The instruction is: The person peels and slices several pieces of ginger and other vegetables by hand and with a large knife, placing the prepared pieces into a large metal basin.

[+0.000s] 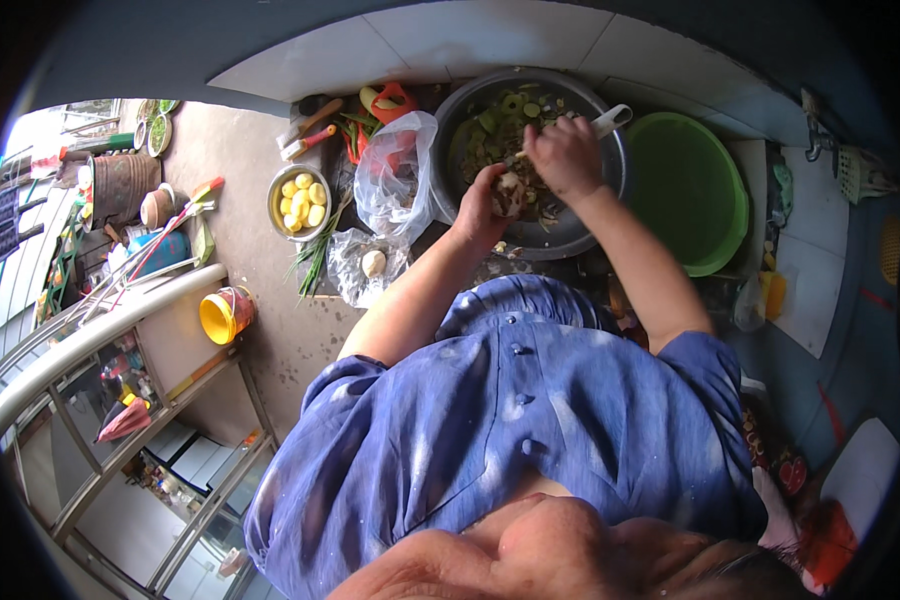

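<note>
My left hand (pixel 486 204) holds a pale, brownish, rough lump (pixel 508 196), perhaps a root vegetable, over the near side of a large grey basin (pixel 454 94). Close by on the right, my right hand (pixel 566 156) is closed around a tool with a white handle (pixel 612 119); its working end is hidden by the fingers. Green and brown vegetable scraps (pixel 499 124) lie in the basin beneath both hands.
Left of the basin are a clear plastic bag (pixel 397 180), a peeled round vegetable (pixel 373 263) on plastic, green onions (pixel 316 259) and a metal bowl (pixel 272 214) of peeled potatoes (pixel 300 202). A green basin (pixel 739 202) stands at the right, below a wall tap (pixel 817 135).
</note>
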Action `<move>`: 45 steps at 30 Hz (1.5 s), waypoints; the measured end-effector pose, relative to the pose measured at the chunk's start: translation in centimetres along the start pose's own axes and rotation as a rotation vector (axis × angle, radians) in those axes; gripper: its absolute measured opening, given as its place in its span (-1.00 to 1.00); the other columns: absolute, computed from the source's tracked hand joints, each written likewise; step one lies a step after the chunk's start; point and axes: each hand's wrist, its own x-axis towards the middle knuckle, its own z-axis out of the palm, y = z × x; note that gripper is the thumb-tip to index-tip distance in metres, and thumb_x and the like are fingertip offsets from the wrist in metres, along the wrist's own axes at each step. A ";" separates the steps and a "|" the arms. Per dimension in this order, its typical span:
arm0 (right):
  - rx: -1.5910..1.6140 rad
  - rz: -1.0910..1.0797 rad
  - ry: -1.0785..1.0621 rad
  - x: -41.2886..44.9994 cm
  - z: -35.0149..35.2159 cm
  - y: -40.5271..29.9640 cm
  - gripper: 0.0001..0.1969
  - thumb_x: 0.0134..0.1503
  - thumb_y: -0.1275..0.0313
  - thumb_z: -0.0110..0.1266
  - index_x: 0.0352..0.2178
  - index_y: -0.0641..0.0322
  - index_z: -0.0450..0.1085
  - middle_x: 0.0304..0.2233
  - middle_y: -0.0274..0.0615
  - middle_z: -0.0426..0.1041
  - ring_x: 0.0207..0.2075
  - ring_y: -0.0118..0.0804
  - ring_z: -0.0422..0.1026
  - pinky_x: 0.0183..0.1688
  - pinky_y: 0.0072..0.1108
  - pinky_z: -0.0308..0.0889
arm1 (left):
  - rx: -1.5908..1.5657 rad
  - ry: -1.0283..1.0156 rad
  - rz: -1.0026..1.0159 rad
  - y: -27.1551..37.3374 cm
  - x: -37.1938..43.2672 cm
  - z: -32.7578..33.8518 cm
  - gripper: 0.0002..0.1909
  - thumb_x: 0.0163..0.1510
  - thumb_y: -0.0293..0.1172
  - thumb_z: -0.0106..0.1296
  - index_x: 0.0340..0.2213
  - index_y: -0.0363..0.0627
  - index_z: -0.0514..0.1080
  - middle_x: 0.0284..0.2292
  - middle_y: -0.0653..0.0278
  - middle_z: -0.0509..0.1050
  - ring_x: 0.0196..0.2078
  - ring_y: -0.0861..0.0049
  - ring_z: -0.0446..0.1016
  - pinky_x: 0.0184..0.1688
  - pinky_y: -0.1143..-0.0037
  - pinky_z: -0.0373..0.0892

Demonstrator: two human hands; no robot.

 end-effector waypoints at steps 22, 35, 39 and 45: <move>-0.313 0.088 -0.804 -6.4 8.6 5.1 -0.63 0.20 0.22 -0.17 -0.60 0.05 0.47 -0.62 -0.29 0.46 -0.39 -0.21 0.43 -0.13 -0.38 0.15 | -0.031 0.039 0.090 2.0 -0.5 -1.5 -0.68 0.13 -0.07 -0.06 -0.20 -0.01 0.34 -0.26 0.32 0.45 -0.18 0.46 0.42 -0.10 0.39 0.33; 0.260 1.010 -0.392 -25.5 -1.4 3.6 -0.63 -0.10 0.35 0.16 -0.27 0.19 0.22 -0.39 -0.07 0.35 -0.33 -0.02 0.39 -0.30 -0.28 0.30 | -0.060 -0.160 -0.123 1.5 -0.2 -0.7 -0.70 0.13 -0.19 -0.07 -0.15 -0.05 0.34 -0.13 0.25 0.42 -0.01 0.44 0.34 0.05 0.40 0.27; 0.157 0.930 -0.518 -30.3 0.9 1.3 -0.34 -0.16 0.39 0.19 0.01 0.22 0.12 -0.08 0.17 0.26 -0.08 0.16 0.31 -0.08 -0.22 0.31 | -0.077 -0.175 -0.159 1.2 0.4 -0.6 -0.71 0.14 -0.18 -0.09 -0.16 -0.03 0.37 -0.15 0.24 0.44 -0.04 0.40 0.37 0.03 0.37 0.29; 0.391 0.908 -0.312 -38.4 1.4 3.3 -0.52 -0.12 0.46 0.10 -0.10 0.25 0.21 -0.36 0.11 0.42 -0.35 -0.02 0.46 -0.32 -0.32 0.38 | -0.045 -0.273 -0.034 0.9 -1.2 1.8 -0.66 0.14 -0.17 -0.09 -0.13 -0.10 0.31 -0.11 0.30 0.41 -0.04 0.43 0.38 0.03 0.35 0.29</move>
